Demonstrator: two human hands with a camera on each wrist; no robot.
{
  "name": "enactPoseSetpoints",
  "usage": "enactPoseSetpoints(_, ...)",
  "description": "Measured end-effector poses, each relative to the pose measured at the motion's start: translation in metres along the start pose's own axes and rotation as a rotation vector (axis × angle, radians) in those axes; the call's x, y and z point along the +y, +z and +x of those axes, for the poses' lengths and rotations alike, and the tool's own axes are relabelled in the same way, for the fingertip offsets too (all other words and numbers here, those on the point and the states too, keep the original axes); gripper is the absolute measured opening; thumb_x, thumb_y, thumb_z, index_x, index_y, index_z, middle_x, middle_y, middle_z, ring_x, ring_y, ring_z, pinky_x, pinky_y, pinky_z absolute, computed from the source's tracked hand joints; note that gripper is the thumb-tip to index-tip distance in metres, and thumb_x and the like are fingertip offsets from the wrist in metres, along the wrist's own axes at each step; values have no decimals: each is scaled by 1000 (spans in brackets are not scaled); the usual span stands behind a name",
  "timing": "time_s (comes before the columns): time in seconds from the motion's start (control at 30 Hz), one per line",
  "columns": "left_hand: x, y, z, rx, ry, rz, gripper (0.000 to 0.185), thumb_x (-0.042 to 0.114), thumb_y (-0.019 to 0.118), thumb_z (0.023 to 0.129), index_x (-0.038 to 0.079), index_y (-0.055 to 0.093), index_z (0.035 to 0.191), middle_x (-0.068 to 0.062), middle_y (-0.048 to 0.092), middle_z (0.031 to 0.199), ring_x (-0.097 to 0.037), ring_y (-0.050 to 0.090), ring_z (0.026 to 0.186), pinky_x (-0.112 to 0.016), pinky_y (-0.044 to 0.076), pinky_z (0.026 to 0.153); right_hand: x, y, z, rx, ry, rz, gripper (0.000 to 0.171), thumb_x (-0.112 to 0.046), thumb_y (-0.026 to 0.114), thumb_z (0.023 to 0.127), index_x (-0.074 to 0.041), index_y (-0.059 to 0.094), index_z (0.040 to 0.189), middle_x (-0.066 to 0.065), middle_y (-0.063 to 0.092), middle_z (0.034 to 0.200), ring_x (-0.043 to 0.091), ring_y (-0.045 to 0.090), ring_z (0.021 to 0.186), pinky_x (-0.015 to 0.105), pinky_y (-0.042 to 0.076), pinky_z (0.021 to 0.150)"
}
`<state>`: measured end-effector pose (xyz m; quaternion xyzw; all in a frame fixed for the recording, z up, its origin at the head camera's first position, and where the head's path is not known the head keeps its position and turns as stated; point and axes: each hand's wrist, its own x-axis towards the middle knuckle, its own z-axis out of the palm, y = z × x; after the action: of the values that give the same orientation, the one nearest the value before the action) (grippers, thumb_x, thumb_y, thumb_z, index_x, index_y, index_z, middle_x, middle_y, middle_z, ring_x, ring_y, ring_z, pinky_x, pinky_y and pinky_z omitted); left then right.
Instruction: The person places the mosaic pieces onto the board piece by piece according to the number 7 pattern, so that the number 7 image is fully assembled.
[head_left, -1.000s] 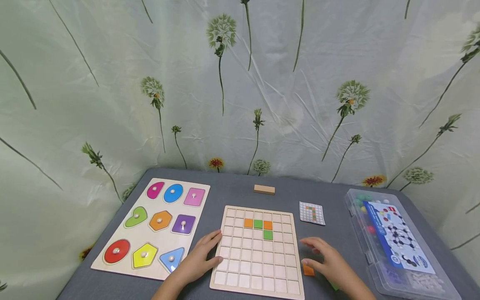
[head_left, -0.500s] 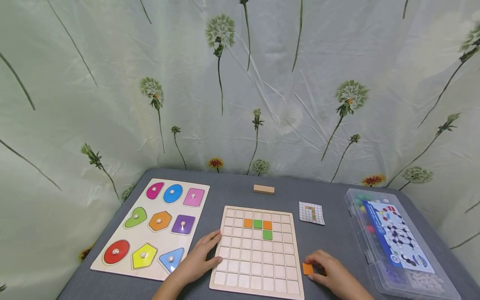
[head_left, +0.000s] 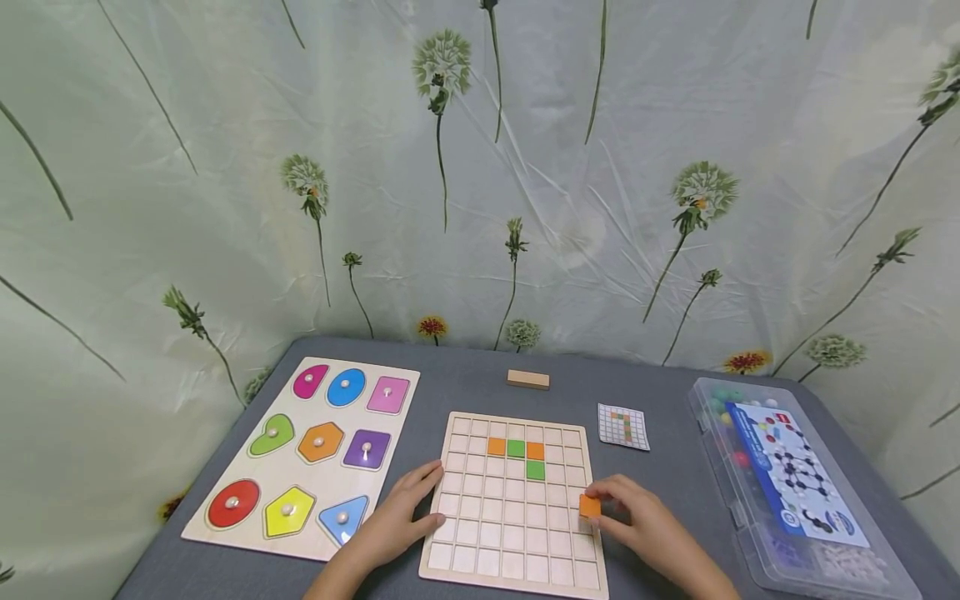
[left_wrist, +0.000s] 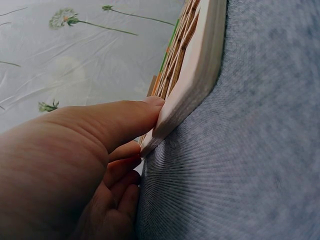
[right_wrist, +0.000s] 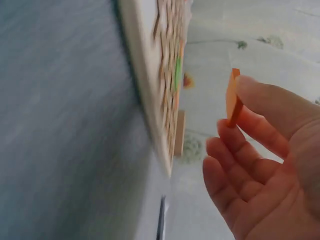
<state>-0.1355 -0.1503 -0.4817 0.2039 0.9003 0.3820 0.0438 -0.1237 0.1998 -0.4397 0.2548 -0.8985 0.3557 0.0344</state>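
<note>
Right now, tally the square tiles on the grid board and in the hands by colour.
Orange tiles: 3 (2 on the grid board, 1 in the right hand)
Green tiles: 2 (both on the grid board)
Total: 5

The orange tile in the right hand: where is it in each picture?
Head: orange tile right of centre, low, near the right edge of the wooden grid board.
Left wrist: not in it.
Right wrist: orange tile right of centre, slightly high.
Shared landmark: wooden grid board.
</note>
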Motion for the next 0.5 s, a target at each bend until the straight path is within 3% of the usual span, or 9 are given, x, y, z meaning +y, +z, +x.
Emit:
enactPoseSetpoints(0.27,0,0,0,-1,-4,1,64,22,65,82,-1,37,135,-14,33,139,-35,26,126,-54,28,96,-6,24,24,78,-36,62,24,-19,70,77,-13,64,100,-7,57,97,12,53,76,26,45,64)
enactPoseSetpoints(0.5,1,-1,0,-6,-7,-6,64,22,64,83,-1,36,136,-13,32,139,-35,26,127,-54,27,96,-2,43,37,23,63,66,27,-23,69,78,-11,64,102,-10,56,97,10,51,81,26,45,69)
